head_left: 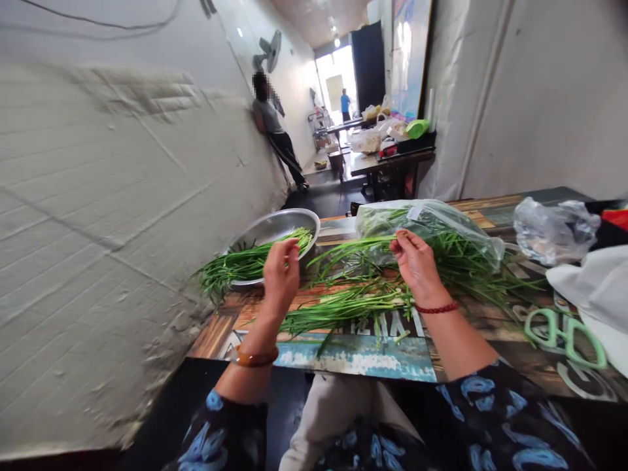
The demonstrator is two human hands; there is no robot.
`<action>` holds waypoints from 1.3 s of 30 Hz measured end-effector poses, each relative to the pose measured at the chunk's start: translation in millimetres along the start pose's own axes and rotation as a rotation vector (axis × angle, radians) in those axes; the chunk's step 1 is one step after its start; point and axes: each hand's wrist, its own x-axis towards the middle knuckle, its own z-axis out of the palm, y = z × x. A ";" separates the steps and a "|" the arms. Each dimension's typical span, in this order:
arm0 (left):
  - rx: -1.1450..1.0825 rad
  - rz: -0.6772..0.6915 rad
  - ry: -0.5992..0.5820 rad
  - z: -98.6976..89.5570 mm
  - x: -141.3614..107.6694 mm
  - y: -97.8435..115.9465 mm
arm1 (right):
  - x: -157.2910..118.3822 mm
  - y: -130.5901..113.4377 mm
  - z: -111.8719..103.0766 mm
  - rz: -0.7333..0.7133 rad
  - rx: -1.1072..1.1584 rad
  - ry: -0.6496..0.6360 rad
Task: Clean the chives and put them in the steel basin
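Observation:
My right hand [416, 263], with a red bead bracelet, pinches the pale ends of a few chives [360, 243]; their long green blades reach left over the table. My left hand [282, 275] is raised by the bowl's near side, thumb and fingers drawn together; whatever is between them, if anything, is hidden. Behind it a steel bowl [260, 226] holds a bundle of chives [240, 263] that hangs over its left rim. A loose row of chives [338, 311] lies on the table between my forearms. More greens fill a clear plastic bag [422, 219] beyond my right hand.
Green-handled scissors [564, 335] lie at the right of the patterned table [363, 360], beside a white cloth-like item [596, 304] and a crumpled plastic bag [554, 227]. A wall [108, 261] closes the left side. One person [275, 127] leans there; another [345, 103] stands farther back.

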 end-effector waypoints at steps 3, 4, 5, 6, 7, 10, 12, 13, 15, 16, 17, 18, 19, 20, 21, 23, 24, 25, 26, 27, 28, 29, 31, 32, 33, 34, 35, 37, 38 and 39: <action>-0.074 0.075 -0.192 26.4 6.2 30.4 | -11.3 8.0 6.0 0.014 -0.105 -0.086; -0.106 0.096 -0.266 37.6 6.0 36.5 | -14.9 10.7 7.5 0.029 -0.134 -0.114; -0.140 0.127 -0.365 48.7 4.5 40.7 | -18.2 13.0 8.8 0.045 -0.160 -0.146; -0.156 0.147 -0.415 58.8 1.8 43.4 | -21.1 14.9 9.7 0.060 -0.183 -0.176; -0.167 0.159 -0.449 67.3 -2.1 45.0 | -23.4 16.3 10.4 0.069 -0.203 -0.202; -0.229 0.091 -0.586 79.9 -16.3 45.1 | -26.7 17.4 11.1 0.059 -0.248 -0.229; -0.273 0.011 -0.656 79.0 -23.2 42.9 | -26.5 17.1 10.5 0.055 -0.265 -0.233; -0.279 -0.010 -0.668 76.9 -24.9 41.4 | -26.0 17.0 9.9 0.063 -0.272 -0.246; -0.253 -0.005 -0.652 70.7 -24.0 38.1 | -25.2 17.6 7.9 0.088 -0.284 -0.282; -0.231 -0.002 -0.644 66.8 -21.4 36.2 | -25.0 18.4 6.5 0.103 -0.285 -0.296; -0.205 0.002 -0.636 62.0 -17.6 34.0 | -24.9 19.4 4.8 0.119 -0.282 -0.300; -0.185 -0.006 -0.620 56.1 -12.5 31.5 | -24.9 21.0 3.1 0.137 -0.281 -0.295; -0.153 -0.011 -0.598 48.9 -6.3 28.5 | -25.1 22.9 1.3 0.157 -0.287 -0.286; -0.120 -0.014 -0.579 40.2 1.1 25.4 | -25.5 25.3 -0.3 0.181 -0.303 -0.277; -0.099 -0.024 -0.565 30.1 9.6 22.2 | -26.1 28.2 -1.7 0.210 -0.334 -0.274; 0.071 0.010 -0.488 6.7 28.9 16.6 | -28.6 34.4 -2.9 0.274 -0.402 -0.285; 0.220 0.039 -0.453 -5.5 39.2 14.4 | -30.6 37.3 -2.7 0.303 -0.433 -0.301; 0.365 0.054 -0.417 -17.4 49.4 12.4 | -33.1 39.9 -2.1 0.327 -0.461 -0.324; 0.504 0.053 -0.399 -28.3 59.1 10.1 | -36.0 42.1 -1.0 0.346 -0.487 -0.349; 0.626 0.044 -0.404 -37.6 68.0 7.0 | -39.2 44.0 0.3 0.361 -0.511 -0.374; 0.727 0.038 -0.417 -44.7 75.9 2.5 | -42.4 45.7 1.6 0.374 -0.534 -0.397; 0.810 0.027 -0.435 -49.3 82.7 -3.7 | -45.4 47.2 2.6 0.387 -0.557 -0.418; 0.898 0.036 -0.488 -50.6 93.4 -21.6 | -50.1 50.3 3.8 0.408 -0.601 -0.452; 0.919 0.051 -0.518 -47.7 97.5 -32.6 | -51.7 51.9 4.0 0.415 -0.623 -0.466; 0.930 0.071 -0.555 -42.9 100.8 -44.2 | -52.6 53.4 3.9 0.419 -0.644 -0.476; 0.940 0.091 -0.575 -36.5 103.5 -55.9 | -53.1 54.9 3.6 0.421 -0.662 -0.482; 0.946 0.094 -0.591 -29.0 105.5 -67.1 | -53.2 56.1 3.3 0.420 -0.676 -0.484; 0.935 0.092 -0.583 -12.4 107.9 -87.1 | -52.7 57.8 2.8 0.421 -0.695 -0.482; 0.928 0.083 -0.571 -3.7 108.3 -95.9 | -52.4 58.3 2.6 0.423 -0.704 -0.478; 0.918 0.071 -0.555 4.9 108.2 -104.2 | -52.2 58.4 2.4 0.428 -0.714 -0.474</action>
